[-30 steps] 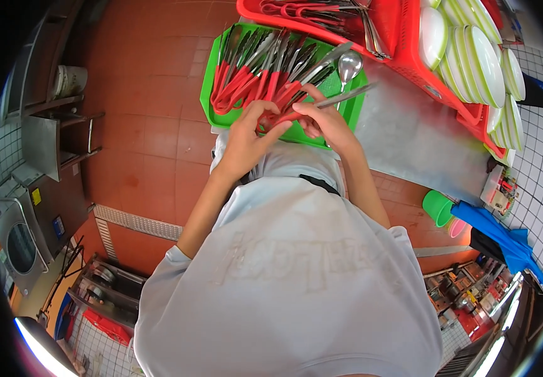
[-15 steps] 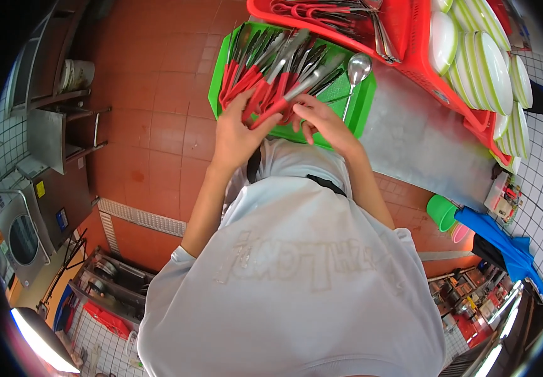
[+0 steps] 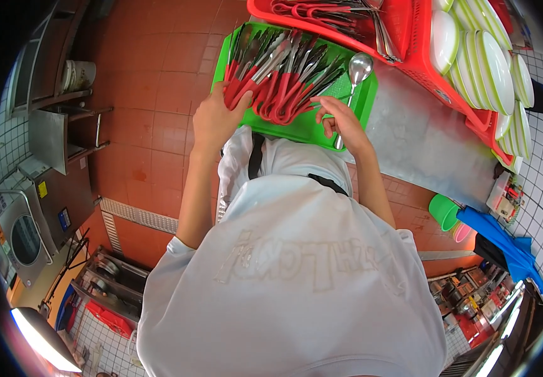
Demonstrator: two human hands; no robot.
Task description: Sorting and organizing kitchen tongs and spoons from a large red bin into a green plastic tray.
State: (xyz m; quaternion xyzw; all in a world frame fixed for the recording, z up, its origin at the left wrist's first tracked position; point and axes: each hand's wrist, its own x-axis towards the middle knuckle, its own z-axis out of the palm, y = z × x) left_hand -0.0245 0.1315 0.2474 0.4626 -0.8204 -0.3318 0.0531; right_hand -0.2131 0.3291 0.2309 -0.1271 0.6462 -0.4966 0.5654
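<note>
A green tray [image 3: 364,103] holds a fanned bundle of red-handled tongs [image 3: 284,103], their metal and black tips toward the far side. My left hand [image 3: 216,122] is closed round the red handles of some tongs [image 3: 237,88] at the tray's left side. Apart from it, my right hand [image 3: 342,122] hovers over the tray's near right part, index finger reaching toward the bundle and the other fingers loosely curled, with nothing seen in it. Beneath that hand passes the handle of a large metal spoon [image 3: 360,68], whose bowl lies at the tray's right.
Beyond the tray sits a red basket [image 3: 340,31] with more tongs and metal utensils. To its right, another red basket [image 3: 419,60] carries white plates [image 3: 482,72] with green rims. Both rest by a metal counter [image 3: 410,129]. A green bucket [image 3: 442,212] stands at right.
My left hand has moved left onto tongs at the bundle's left side. My right hand has shifted right, away from the handles. Tongs once angled between both hands now lie in the bundle.
</note>
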